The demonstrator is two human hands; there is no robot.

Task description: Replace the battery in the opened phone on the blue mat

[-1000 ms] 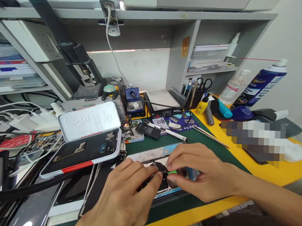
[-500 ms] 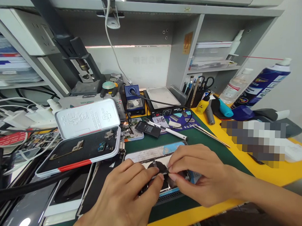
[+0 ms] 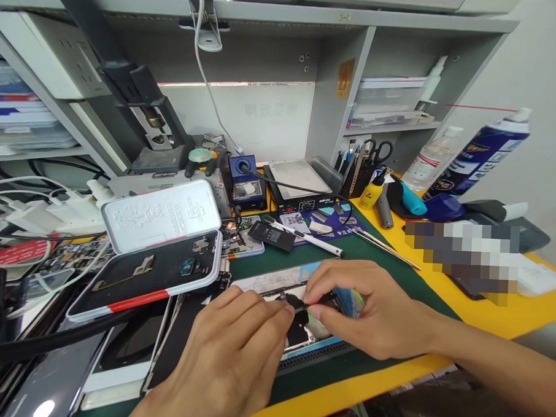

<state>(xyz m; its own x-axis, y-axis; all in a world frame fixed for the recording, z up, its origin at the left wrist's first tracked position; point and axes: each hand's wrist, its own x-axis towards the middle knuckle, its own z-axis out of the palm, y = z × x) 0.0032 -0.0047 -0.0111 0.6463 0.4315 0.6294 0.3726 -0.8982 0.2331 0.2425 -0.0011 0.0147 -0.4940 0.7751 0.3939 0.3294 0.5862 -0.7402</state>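
Over an opened phone housing (image 3: 316,333), both my hands meet with their fingers pinched. My left hand (image 3: 235,336) covers the housing's left part, its thumb and fingertips closed on one end of a small dark strip (image 3: 301,308). From the other side, my right hand (image 3: 370,308) pinches the same strip between thumb and index finger. What the strip is exactly is too small to tell. Below the fingers, black film and a pale metal surface show inside the housing. It lies on a holder with a perforated dark edge (image 3: 317,356), on the green mat (image 3: 395,272).
A black phone battery (image 3: 272,236) and a white pen-shaped tool (image 3: 316,241) lie behind the housing. An open tin (image 3: 164,271) with small parts stands left. Tweezers (image 3: 387,249) rest right. Soldering gear (image 3: 247,185), a yellow bottle (image 3: 371,191) and a spray can (image 3: 478,156) stand farther back.
My left hand has turned so its thumb is tucked under the fingers. My right fingertips have shifted slightly left and up, and more of the housing's inside shows between the hands.
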